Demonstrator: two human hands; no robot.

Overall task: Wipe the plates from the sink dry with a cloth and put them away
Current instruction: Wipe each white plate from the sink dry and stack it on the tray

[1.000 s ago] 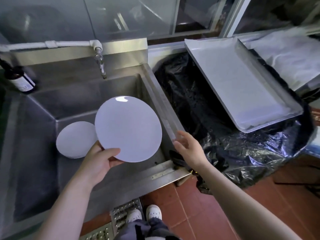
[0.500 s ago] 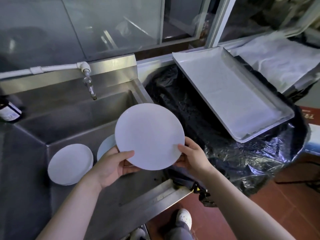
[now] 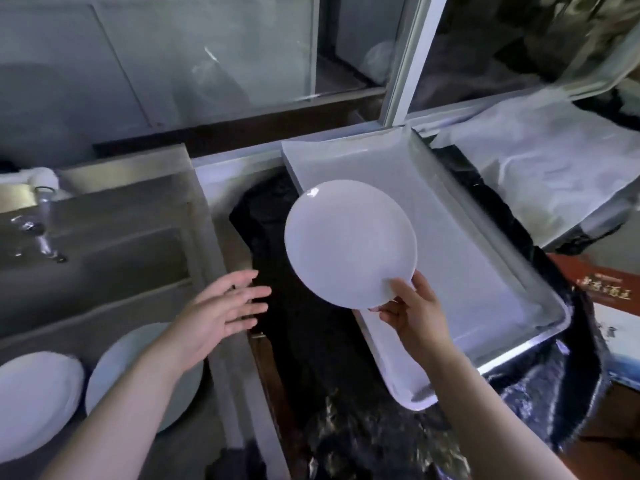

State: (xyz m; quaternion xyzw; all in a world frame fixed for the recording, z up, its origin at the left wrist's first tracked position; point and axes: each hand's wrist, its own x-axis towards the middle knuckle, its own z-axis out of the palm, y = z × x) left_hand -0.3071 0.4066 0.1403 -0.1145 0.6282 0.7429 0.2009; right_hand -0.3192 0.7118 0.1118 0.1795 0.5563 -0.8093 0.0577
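the plate [image 3: 349, 242] is white, round and glossy, with a small highlight on its far rim, and i cannot tell whether it is wet. the right hand [image 3: 412, 311] pinches its near edge, thumb on the upper face and fingers beneath, and holds it tilted in the air over the left side of the tray [image 3: 512, 289], not touching it. the left hand [image 3: 221, 308] hangs apart from the plate with a wide grip, fingers spread and holding nothing, above the right rim of the sink [image 3: 114, 258].

as for progress, it looks early: two more plates [image 3: 34, 400] lie in the sink at the near left, and the lined tray carries no plate yet. no cloth shows in either hand, so the drying of this plate seems still to do, unless the pale sheet [image 3: 540, 168] at the far right is the cloth, which i cannot tell.
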